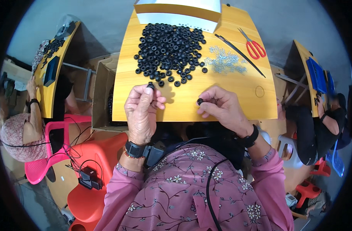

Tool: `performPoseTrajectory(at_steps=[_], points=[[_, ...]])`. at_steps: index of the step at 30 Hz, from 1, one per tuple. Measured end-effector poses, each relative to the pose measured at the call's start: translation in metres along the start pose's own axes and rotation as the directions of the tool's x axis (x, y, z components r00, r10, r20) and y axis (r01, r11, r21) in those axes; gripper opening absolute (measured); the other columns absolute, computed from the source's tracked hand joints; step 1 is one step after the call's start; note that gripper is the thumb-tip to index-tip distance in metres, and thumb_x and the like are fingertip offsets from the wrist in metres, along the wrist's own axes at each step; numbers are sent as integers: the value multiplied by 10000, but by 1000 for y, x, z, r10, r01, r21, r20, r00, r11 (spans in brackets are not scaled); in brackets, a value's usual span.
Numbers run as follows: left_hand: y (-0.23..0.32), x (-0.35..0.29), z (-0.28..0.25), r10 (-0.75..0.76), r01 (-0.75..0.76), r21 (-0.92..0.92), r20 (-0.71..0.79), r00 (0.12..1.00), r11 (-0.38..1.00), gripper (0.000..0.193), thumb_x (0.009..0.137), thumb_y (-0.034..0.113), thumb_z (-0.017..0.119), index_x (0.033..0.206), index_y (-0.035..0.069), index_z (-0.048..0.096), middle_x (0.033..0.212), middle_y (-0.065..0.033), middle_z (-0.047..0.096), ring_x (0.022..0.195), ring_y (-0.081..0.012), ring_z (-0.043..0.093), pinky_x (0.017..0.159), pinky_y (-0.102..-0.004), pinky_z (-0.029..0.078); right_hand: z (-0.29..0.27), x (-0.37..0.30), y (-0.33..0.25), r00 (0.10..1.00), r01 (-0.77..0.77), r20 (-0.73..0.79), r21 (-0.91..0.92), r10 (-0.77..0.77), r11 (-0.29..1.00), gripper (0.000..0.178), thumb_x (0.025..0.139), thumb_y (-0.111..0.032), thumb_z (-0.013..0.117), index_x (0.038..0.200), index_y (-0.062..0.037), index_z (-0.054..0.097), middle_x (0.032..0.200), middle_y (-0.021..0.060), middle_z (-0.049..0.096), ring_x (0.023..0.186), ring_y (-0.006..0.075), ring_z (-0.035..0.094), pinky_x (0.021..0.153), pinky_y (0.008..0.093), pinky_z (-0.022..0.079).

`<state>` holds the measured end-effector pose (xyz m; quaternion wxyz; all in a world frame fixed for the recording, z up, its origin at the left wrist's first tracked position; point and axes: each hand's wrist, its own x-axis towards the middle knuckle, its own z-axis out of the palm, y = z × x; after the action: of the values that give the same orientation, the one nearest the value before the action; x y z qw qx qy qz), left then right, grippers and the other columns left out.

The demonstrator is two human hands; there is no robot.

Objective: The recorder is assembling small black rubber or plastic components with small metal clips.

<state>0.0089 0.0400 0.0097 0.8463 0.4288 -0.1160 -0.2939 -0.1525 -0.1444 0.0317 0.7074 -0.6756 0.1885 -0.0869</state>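
Note:
Over the near part of the table, my left hand (141, 107) pinches a small black round piece (150, 85) between thumb and fingertips. My right hand (224, 107) is closed on another small black piece (200, 101), part of which its fingers cover. A gap separates the two hands. Just beyond them spreads a heap of black ring-shaped pieces (168, 50) with holes through the middle. To its right lies a loose scatter of tiny silvery metal bits (226, 61), too small to make out singly.
Red-handled scissors (255, 48) and a thin black rod (241, 56) lie on the yellow table (253, 102), near a thin ring (259, 91). Behind the heap stands a white box (176, 19). A cardboard box (102, 92) and red chair (95, 154) are at left; people sit at both side tables.

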Motion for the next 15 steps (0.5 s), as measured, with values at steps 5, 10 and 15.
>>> performPoseTrajectory(at_steps=[5, 10, 15], points=[[4, 5, -4, 19, -19, -32, -5, 1000, 999, 182, 1009, 215, 572, 1024, 37, 607, 891, -89, 651, 769, -187, 648, 642, -302, 518, 1, 0, 1, 1000, -1, -13, 4, 1, 1000, 207, 952, -61, 632, 1146, 13, 631, 940, 35, 672, 779, 77, 653, 680, 233, 550], [33, 22, -43, 203, -204, 31, -314, 927, 978, 209, 1009, 270, 579, 996, 62, 603, 880, -39, 624, 766, -158, 599, 667, -280, 471, -3, -4, 2, 1000, -10, -7, -24, 10, 1000, 213, 951, -61, 635, 1152, 8, 640, 910, 36, 684, 755, 71, 649, 680, 226, 545], [45, 39, -94, 168, -199, -11, -492, 854, 980, 210, 1022, 181, 547, 1130, 3, 527, 1072, -142, 644, 934, -223, 654, 837, -309, 555, -3, -3, 6, 1000, -10, -15, 10, 10, 1000, 194, 947, -51, 633, 1134, 2, 638, 902, 36, 687, 776, 77, 664, 683, 228, 548]])
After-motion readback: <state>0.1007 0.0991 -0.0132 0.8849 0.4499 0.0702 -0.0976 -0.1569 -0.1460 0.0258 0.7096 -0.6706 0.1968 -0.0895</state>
